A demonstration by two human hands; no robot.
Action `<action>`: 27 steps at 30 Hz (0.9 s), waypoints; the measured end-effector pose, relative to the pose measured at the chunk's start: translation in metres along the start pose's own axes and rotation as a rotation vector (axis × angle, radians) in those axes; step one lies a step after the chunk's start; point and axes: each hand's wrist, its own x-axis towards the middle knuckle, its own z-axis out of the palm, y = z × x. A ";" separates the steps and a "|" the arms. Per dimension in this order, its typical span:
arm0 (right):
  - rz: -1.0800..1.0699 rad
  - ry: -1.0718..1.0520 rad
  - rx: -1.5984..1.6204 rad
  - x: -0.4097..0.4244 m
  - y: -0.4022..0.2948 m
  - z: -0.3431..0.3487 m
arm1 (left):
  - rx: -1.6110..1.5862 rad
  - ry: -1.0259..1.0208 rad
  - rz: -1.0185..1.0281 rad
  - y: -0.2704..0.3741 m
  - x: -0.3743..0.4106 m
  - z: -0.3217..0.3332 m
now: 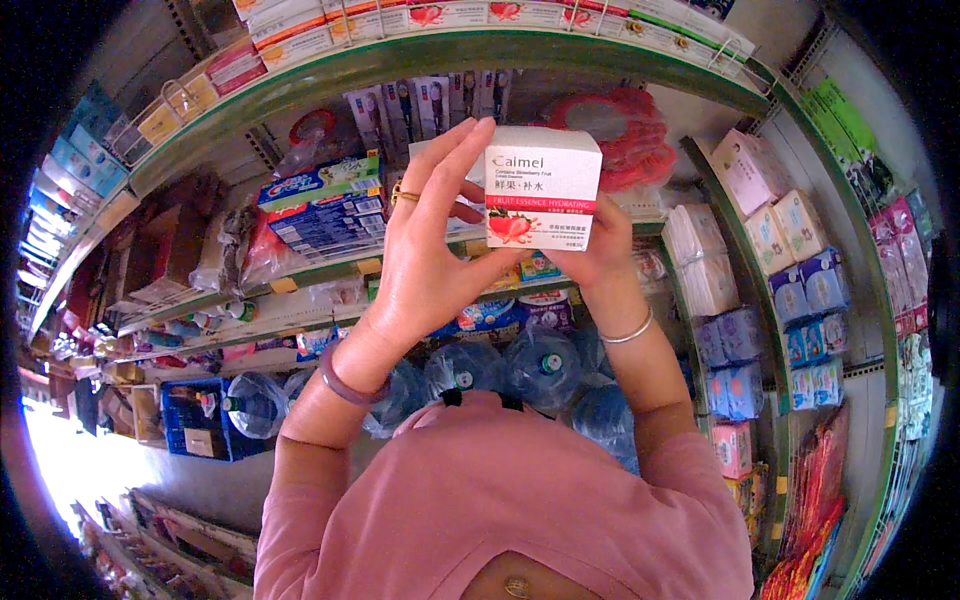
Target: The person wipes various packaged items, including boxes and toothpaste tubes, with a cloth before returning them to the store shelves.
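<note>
A small white cosmetics carton (pixel 543 161) with a red band, strawberry picture and printed writing is held up in front of me, its front facing the camera. My left hand (pixel 431 217) curves around its left side, fingertips at the upper left corner and thumb along the lower edge. From behind and below, my right hand (pixel 607 240) grips the carton's right side; most of those fingers are hidden by it. Behind both hands is a shelf with toothpaste boxes (pixel 326 202) and upright toothbrush packs (pixel 435 105).
Overhead, a green-edged shelf (pixel 450 56) carries more cartons behind wire guards. Large blue water bottles (pixel 544 364) stand low ahead, near a blue crate (pixel 195 420). Packs of tissues and pads (pixel 810 285) fill the right shelves. Red plastic-wrapped goods (pixel 637 142) sit behind the carton.
</note>
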 end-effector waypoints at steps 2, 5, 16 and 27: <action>0.010 0.036 -0.045 0.001 -0.001 0.004 | 0.010 -0.014 0.008 -0.002 0.002 -0.002; 0.020 0.036 -0.171 0.001 -0.006 0.003 | -0.061 -0.005 -0.031 -0.006 0.003 -0.003; -0.407 0.118 -1.690 0.021 -0.024 0.076 | 0.006 -0.011 -0.035 -0.002 0.003 -0.009; -0.438 0.448 -1.303 0.027 -0.027 0.064 | -0.058 -0.036 -0.128 -0.006 -0.002 -0.011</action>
